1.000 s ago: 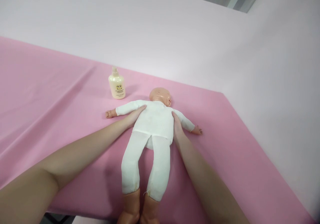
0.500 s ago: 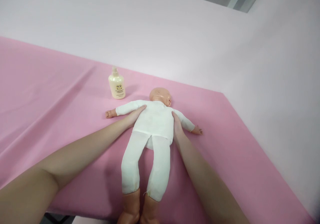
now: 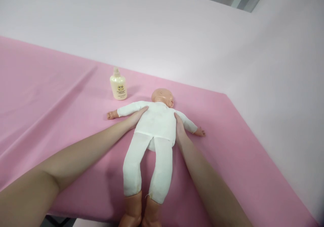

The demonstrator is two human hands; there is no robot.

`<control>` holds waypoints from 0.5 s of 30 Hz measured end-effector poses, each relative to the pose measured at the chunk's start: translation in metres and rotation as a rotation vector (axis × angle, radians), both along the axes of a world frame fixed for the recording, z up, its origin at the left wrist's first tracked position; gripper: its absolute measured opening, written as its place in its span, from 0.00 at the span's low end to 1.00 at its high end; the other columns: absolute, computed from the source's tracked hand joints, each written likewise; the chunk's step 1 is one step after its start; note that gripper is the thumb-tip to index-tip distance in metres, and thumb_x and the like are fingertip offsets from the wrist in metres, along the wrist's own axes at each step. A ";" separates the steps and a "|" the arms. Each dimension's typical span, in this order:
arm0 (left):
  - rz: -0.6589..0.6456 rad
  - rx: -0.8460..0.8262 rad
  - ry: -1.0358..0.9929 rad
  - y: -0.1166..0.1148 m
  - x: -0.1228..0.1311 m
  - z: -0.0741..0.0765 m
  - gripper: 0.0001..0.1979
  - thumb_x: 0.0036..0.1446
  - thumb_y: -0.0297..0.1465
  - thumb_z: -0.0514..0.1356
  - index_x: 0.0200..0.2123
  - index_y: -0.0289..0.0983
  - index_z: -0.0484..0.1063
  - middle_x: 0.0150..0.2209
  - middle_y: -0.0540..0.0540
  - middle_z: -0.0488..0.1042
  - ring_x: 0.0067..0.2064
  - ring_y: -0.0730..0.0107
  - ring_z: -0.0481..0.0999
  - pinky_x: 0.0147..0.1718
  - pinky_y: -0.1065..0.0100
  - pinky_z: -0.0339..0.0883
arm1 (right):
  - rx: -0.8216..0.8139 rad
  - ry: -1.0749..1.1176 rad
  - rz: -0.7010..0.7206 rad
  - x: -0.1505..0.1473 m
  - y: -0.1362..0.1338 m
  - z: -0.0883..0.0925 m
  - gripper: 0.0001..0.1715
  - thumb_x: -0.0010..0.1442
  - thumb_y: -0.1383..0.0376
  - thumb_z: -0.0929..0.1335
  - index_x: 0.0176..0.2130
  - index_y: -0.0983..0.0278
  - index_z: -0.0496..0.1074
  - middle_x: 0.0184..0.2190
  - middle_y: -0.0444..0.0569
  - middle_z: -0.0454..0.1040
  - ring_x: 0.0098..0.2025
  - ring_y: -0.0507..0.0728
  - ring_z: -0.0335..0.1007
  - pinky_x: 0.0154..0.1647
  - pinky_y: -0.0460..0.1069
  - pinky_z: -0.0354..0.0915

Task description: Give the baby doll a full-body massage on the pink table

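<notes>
**Both grips flat on the doll's sides**

Our left grip (image 3: 137,117) lies open, fingers straight, against the doll (image 3: 157,120) just under its arm. Our right grip (image 3: 179,129) lies open against the opposite side. The doll lies flat on the pink counter (image 3: 63,112), arms spread, head away from us. A cream bottle (image 3: 118,86) stands upright near its head.

Only the view is moving: the head camera is tipping down very slightly, so the cream plastic pump bottle (image 3: 118,86), the plastic baby doll in white cloth (image 3: 157,122) and the pink cloth-covered table (image 3: 50,102) are creeping a touch up the picture.
</notes>
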State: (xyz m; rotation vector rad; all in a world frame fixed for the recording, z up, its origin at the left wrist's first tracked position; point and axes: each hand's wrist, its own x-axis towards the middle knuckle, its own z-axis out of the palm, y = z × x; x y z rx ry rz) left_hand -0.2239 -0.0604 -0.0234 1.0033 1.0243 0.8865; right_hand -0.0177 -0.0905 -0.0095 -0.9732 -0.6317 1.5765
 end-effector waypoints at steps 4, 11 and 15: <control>-0.001 0.002 -0.008 0.000 0.000 0.000 0.49 0.58 0.57 0.55 0.71 0.28 0.55 0.64 0.35 0.70 0.70 0.47 0.62 0.67 0.58 0.58 | -0.077 0.081 0.056 0.004 0.004 -0.006 0.25 0.60 0.51 0.67 0.51 0.63 0.75 0.46 0.52 0.81 0.51 0.58 0.77 0.57 0.52 0.72; 0.014 -0.007 -0.010 -0.001 0.002 0.004 0.49 0.58 0.57 0.55 0.71 0.27 0.54 0.63 0.36 0.71 0.70 0.48 0.60 0.68 0.60 0.58 | -0.064 0.073 0.044 0.002 0.002 -0.002 0.23 0.58 0.51 0.68 0.48 0.61 0.77 0.47 0.52 0.81 0.55 0.60 0.77 0.56 0.53 0.74; 0.025 -0.039 -0.068 -0.003 0.002 0.005 0.47 0.59 0.54 0.57 0.71 0.27 0.55 0.63 0.37 0.71 0.70 0.49 0.61 0.68 0.61 0.58 | -0.052 0.094 0.072 -0.002 -0.002 0.005 0.24 0.61 0.52 0.66 0.48 0.65 0.77 0.47 0.53 0.81 0.54 0.61 0.77 0.60 0.54 0.72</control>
